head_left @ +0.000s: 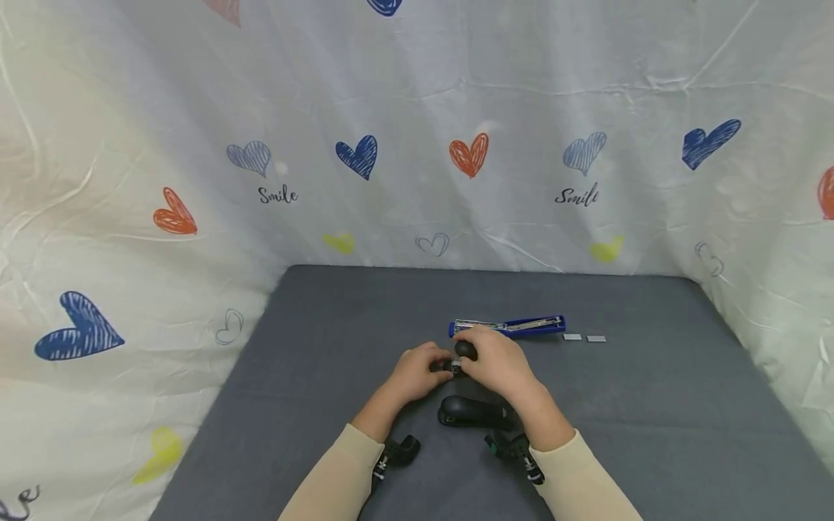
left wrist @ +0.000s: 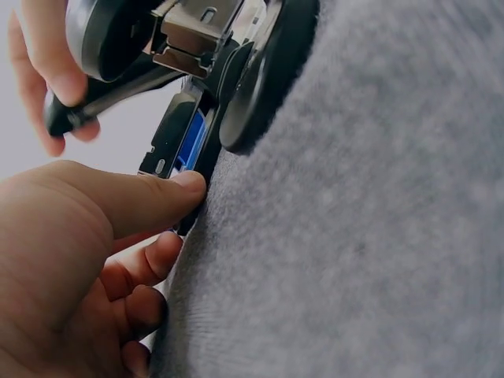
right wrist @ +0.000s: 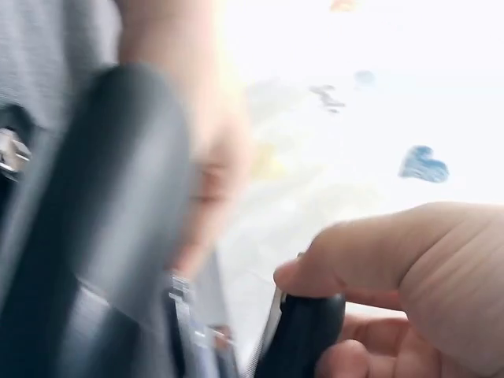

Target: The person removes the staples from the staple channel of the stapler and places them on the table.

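Note:
Between the hands is a black stapler, its top part raised away from its base. My left hand pinches the base end between thumb and fingers, low against the cloth in the left wrist view. My right hand grips the raised black top, thumb on its upper side. Metal shows inside the stapler. A second black stapler lies just in front of the hands, and appears large and blurred in the right wrist view. Behind the right hand lies a blue stapler, opened flat with its metal inside exposed.
Two small strips of staples lie to the right of the blue stapler. Grey cloth covers the table. A white curtain with printed hearts hangs behind and at the sides. Wrist cameras are strapped below both hands, close to the second black stapler.

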Demonstrator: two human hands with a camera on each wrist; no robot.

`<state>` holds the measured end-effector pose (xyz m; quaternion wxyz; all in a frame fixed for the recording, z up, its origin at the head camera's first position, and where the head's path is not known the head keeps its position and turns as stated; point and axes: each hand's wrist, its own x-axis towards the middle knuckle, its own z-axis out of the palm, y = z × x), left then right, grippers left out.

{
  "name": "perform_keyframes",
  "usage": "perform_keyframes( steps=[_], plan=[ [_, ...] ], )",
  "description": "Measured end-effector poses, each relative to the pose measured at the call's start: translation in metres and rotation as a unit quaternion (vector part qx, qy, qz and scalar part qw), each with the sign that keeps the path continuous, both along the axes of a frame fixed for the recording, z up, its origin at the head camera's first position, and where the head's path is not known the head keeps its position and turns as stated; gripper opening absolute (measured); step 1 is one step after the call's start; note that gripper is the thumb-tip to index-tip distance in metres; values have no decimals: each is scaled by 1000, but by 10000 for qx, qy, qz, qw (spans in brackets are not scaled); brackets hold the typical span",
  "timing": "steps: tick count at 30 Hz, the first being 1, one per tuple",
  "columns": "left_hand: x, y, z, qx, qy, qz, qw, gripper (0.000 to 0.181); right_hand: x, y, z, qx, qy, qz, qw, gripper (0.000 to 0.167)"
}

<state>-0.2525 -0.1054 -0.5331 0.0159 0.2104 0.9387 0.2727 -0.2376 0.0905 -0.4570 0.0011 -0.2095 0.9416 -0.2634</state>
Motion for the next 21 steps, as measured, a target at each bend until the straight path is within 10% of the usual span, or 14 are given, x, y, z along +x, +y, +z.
perform_keyframes(
  steps=[21],
  plan=[
    [2,2,-1,24,164,99,9998,30,8,89,42,-932,-938,-392,9904,38]
  ],
)
